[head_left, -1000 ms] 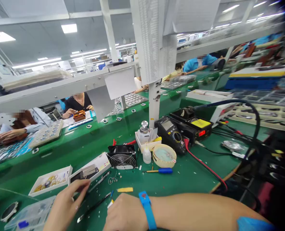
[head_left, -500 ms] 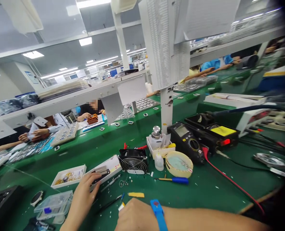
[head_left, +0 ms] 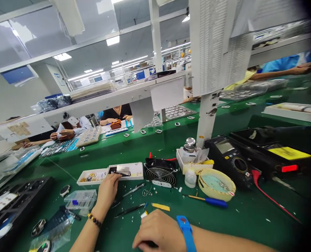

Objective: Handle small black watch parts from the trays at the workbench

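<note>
My left hand [head_left: 108, 189], with a beaded bracelet at the wrist, reaches to the front edge of a long white box [head_left: 137, 170]. Its fingertips are at the box beside a dark and silver item [head_left: 123, 170]; whether they grip anything is hidden. My right hand [head_left: 157, 232], below a blue wrist strap [head_left: 185, 231], is curled low over the mat at the bottom middle. A small white and yellow piece [head_left: 144, 214] lies just beyond its knuckles. What its fingers hold, if anything, cannot be seen.
A black fan [head_left: 160, 173], a yellow round dish [head_left: 215, 183], a blue-handled screwdriver [head_left: 215, 202] and a multimeter [head_left: 231, 157] stand to the right. Tweezers [head_left: 130, 210] lie between my hands. A clear plastic case [head_left: 80, 199] and black tray [head_left: 19, 203] are left. Other people sit across the bench.
The view has swung left, so most things appear further right. The white box has turned more level and overlaps the smaller box beside it, with my left hand still at it.
</note>
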Demonstrator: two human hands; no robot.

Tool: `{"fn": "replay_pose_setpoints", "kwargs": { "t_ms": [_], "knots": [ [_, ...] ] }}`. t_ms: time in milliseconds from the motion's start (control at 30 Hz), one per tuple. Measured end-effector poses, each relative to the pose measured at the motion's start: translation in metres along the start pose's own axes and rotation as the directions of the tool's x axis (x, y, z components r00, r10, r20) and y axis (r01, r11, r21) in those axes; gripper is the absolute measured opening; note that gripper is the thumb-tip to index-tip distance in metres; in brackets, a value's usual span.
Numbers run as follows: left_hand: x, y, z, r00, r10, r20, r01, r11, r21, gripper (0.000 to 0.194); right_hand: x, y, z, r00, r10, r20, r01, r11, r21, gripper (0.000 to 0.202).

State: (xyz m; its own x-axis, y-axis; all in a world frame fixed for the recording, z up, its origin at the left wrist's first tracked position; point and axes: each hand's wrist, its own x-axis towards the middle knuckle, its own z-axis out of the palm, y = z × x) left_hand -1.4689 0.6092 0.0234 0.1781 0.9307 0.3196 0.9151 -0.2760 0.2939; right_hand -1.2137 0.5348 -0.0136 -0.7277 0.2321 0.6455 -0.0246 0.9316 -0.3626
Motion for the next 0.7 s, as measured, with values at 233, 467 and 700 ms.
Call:
{"fn": "replay_pose_setpoints", "kwargs": {
  "t_ms": [233,467,700],
  "knots": [
    [-0.002,0.005,-0.003,1.0,-0.021,-0.007,0.021,1.0,0.001,0.027,0.008,-0.011,-0.009,0.999,0.04,-0.023,-0.04,0.999,0.016,0.024],
    [-0.008,0.006,-0.007,0.999,-0.03,-0.035,0.027,0.998,-0.064,0.026,0.016,-0.018,-0.022,0.984,0.178,-0.006,-0.178,0.983,0.041,0.023],
    [-0.01,-0.029,-0.042,0.936,-0.289,-0.2,0.289,0.957,-0.03,0.028,0.035,-0.018,-0.019,0.995,0.002,0.103,0.001,0.999,-0.038,0.023]
  ]
}}
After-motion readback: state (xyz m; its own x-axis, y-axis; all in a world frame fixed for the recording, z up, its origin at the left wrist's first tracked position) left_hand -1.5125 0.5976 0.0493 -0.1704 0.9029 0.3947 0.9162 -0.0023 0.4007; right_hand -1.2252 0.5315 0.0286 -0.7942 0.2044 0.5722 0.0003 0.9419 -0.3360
